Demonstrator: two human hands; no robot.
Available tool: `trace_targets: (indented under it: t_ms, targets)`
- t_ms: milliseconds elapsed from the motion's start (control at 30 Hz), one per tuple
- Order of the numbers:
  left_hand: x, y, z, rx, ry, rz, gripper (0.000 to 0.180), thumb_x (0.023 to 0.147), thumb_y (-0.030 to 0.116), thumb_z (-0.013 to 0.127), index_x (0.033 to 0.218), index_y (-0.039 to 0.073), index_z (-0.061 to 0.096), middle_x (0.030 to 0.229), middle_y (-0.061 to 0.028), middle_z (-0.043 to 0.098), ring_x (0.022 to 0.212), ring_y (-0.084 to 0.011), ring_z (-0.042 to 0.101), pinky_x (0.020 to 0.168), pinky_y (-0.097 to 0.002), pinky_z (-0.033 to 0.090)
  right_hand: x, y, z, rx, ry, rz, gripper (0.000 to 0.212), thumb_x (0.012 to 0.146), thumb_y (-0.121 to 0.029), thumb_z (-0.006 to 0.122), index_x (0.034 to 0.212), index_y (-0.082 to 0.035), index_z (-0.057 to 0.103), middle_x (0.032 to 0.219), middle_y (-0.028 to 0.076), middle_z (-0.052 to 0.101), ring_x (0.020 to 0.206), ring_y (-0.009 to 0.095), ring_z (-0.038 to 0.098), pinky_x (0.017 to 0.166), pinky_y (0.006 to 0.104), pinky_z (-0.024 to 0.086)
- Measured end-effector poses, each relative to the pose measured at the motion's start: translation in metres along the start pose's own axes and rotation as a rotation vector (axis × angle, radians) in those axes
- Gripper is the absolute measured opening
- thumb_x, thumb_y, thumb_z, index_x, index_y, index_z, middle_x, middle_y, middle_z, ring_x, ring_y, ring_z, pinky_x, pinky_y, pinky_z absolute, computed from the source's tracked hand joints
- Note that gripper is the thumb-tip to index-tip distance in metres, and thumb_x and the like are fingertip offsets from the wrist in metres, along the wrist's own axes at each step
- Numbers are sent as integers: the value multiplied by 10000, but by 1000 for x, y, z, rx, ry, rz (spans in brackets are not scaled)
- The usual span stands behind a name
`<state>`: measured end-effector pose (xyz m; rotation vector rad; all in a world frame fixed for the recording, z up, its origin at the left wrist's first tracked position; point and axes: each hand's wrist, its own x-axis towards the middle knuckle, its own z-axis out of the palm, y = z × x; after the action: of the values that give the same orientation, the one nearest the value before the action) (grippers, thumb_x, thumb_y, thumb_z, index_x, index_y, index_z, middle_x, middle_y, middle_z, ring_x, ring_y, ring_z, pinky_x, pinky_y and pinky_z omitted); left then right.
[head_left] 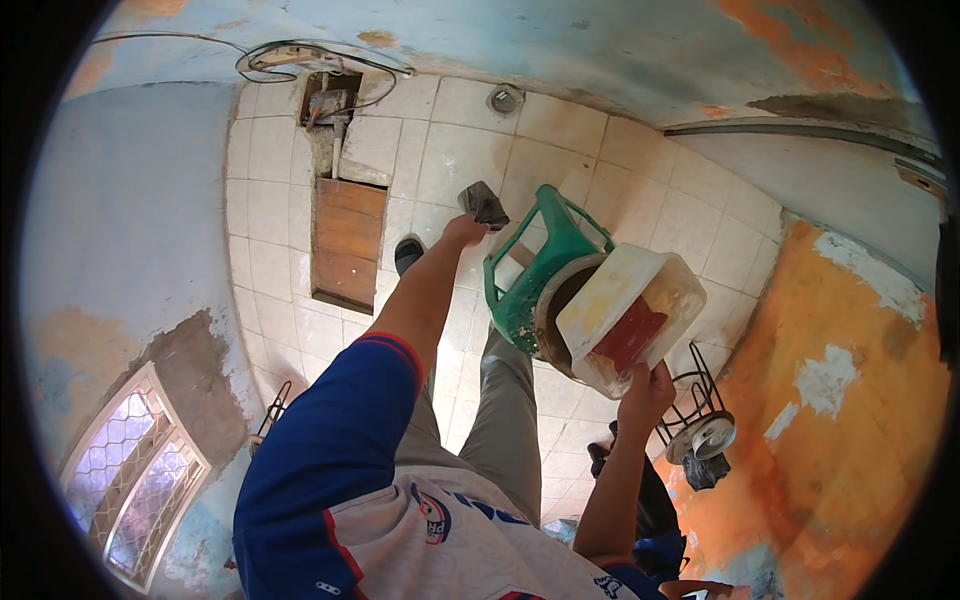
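My left hand (466, 232) is closed on one end of a dark grey, shiny piece (484, 203) that looks like crumpled plastic; its kind is unclear. Low on the right, my right hand (648, 397) grips the near edge of a whitish plastic container (580, 316), which is tilted. Inside the container shows a flat red piece (632, 332). Partly behind the container stands a green plastic stool (562, 238), between my two hands. A round, brown-rimmed vessel (550, 318) rests on the stool, mostly hidden by the container.
Pale tiles (465, 150) cover the floor. A brown board (349, 240) lies in a floor recess, with a pipe (337, 148) beyond it. To the right is a black metal stand (697, 390) with a round tin (714, 438). Another person's dark-clothed leg (655, 510) is close by my right arm.
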<state>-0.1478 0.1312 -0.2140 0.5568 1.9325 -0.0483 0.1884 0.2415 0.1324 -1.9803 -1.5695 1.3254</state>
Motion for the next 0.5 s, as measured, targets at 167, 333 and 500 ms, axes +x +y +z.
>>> trace_targets:
  t_ms: [167,333,500]
  targets:
    - [24,-3,9,51,10,54,626,915,498,588,1322,24,615,1317,-216,631,1235,-378,593,1041,-442,469,-2,0,-7,-54,3,-4,295,903,-236,601,974,45,663,661,60,564,630,123,456,609,321,404]
    - [42,7,16,76,-10,53,598,911,508,582,1243,15,655,1238,-220,668,1180,-391,620,995,-447,489,-4,9,-10,-75,29,-40,289,913,-230,602,986,43,661,643,41,546,608,110,444,596,314,392]
    - [42,18,24,86,-21,52,598,903,488,601,1272,19,638,1263,-211,659,1189,-383,618,1004,-443,492,-6,16,-11,43,5,-45,217,929,-154,610,981,51,660,639,-16,518,619,54,419,577,264,351]
